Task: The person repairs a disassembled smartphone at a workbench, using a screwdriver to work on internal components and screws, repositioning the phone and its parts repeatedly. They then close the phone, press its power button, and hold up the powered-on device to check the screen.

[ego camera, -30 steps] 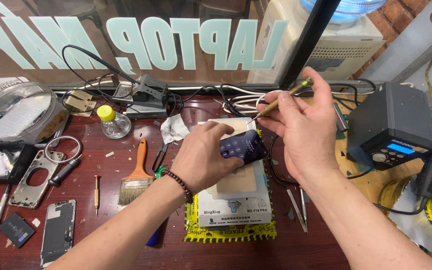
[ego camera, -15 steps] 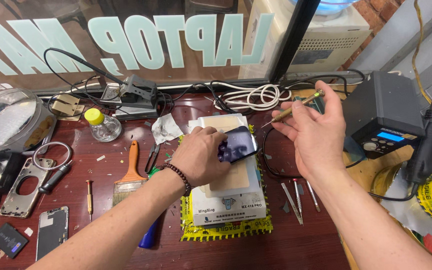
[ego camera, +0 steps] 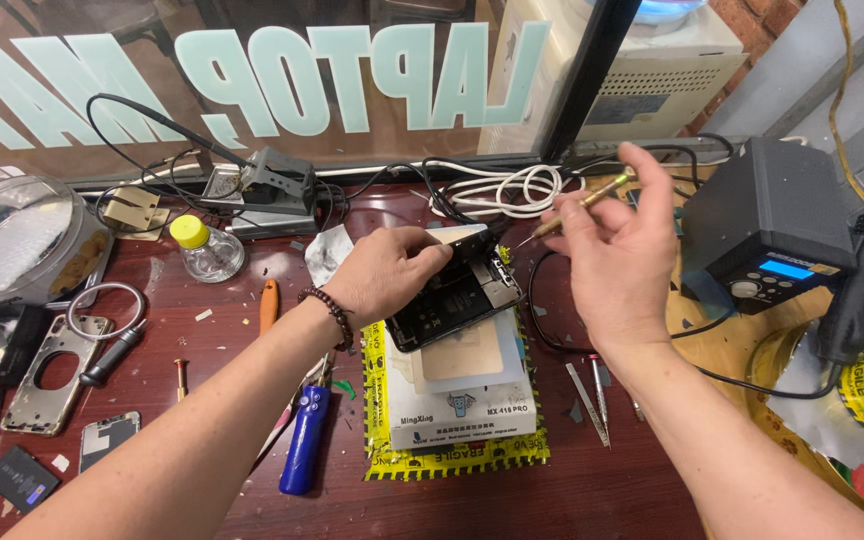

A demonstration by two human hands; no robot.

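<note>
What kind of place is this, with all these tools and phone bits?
Most likely a phone or electronics repair bench. The left hand holds an opened phone, the right hand a thin tool, beside a hot-air rework station and spare phone frames.

Opened dark phone [ego camera: 455,297], tilted, over white pad, thin brass-coloured tool [ego camera: 580,204], perhaps a screwdriver
</note>
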